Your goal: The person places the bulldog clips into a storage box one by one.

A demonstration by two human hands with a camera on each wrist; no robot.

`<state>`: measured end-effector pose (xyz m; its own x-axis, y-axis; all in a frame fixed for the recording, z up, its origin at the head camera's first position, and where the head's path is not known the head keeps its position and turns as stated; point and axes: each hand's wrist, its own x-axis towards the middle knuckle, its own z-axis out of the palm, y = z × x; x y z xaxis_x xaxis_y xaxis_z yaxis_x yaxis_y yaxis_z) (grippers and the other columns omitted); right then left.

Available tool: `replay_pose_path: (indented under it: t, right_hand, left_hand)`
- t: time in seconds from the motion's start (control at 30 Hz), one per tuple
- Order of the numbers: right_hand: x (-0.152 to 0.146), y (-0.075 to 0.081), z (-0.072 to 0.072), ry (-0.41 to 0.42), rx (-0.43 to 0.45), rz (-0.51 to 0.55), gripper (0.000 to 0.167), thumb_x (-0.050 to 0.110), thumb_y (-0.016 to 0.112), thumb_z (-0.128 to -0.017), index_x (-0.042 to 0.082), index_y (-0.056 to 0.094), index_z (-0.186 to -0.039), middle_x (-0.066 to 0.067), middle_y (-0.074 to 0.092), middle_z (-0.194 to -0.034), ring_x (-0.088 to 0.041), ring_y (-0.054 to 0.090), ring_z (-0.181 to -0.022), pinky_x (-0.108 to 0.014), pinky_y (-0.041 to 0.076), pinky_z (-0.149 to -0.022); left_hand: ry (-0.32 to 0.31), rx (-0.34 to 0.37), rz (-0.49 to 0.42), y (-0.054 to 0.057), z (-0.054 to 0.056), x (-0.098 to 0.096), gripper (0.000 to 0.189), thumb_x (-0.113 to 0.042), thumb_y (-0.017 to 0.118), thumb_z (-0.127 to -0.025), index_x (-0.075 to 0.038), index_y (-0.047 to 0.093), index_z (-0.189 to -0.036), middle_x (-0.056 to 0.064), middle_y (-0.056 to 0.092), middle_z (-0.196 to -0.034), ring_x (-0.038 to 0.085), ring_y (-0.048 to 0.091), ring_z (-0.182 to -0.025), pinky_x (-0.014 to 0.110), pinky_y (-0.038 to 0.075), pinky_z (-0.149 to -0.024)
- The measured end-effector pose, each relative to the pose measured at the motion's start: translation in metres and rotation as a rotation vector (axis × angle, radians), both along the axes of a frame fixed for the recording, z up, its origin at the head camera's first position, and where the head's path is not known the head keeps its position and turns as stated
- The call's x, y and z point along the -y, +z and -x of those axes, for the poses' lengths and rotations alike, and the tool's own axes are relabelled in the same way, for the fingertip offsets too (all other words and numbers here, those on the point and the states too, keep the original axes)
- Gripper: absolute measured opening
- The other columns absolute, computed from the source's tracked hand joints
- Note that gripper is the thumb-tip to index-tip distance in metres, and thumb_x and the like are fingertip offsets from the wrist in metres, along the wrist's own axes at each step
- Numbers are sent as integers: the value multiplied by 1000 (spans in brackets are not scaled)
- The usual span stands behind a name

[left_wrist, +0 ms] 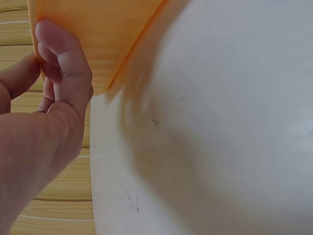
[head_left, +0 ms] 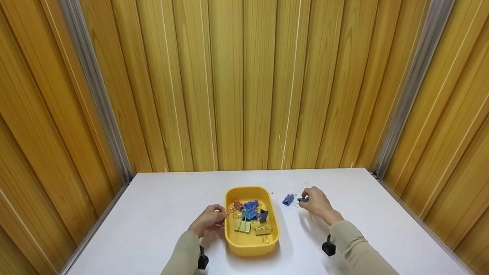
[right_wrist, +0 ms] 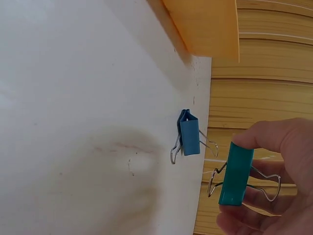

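My left hand [head_left: 208,220] holds the left side of a yellow plastic bin [head_left: 252,250], its thumb at the rim and its fingers against the outer wall [left_wrist: 98,39]. Between the thumb and fingers of my right hand [head_left: 319,202], a teal binder clip [right_wrist: 236,174] is pinched by its ends, wire handles spread to both sides. Just left of that hand, a blue binder clip [head_left: 289,199] lies on the table. Inside the bin are a red clip [head_left: 238,206], several blue and teal ones [head_left: 250,210], a dark blue one [head_left: 263,215] and two pale gold ones [head_left: 263,230].
The white table [head_left: 168,206] carries the bin near its middle front. Wood-patterned panels [head_left: 244,84] rise behind and on both sides, with metal posts [head_left: 103,88] at the corners. Each wrist wears a small black device [head_left: 328,246].
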<state>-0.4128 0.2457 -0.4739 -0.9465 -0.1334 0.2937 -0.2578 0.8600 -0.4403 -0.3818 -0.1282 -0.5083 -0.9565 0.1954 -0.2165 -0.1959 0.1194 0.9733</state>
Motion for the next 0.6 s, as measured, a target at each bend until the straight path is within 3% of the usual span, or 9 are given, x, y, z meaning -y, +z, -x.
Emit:
replay_pose_path:
  t: [0.17, 0.6]
  right_hand:
    - [10, 4, -1, 14, -16, 1, 24, 13, 76, -74, -2, 67, -91, -11, 58, -85, -20, 52, -78, -38, 47, -72]
    - [41, 19, -6, 65, -4, 11, 24, 16, 78, -76, 3, 69, -93, -7, 57, -87, -19, 51, -80, -39, 47, -76]
  left_hand:
    - [7, 13, -2, 0, 1, 1, 13, -14, 59, -94, -7, 49, -98, 8, 62, -88, 14, 60, -71, 24, 51, -60]
    - [-14, -13, -20, 0, -1, 1, 12, -11, 59, -93, -8, 47, -94, 5, 60, -83, 13, 59, -69, 24, 51, -60]
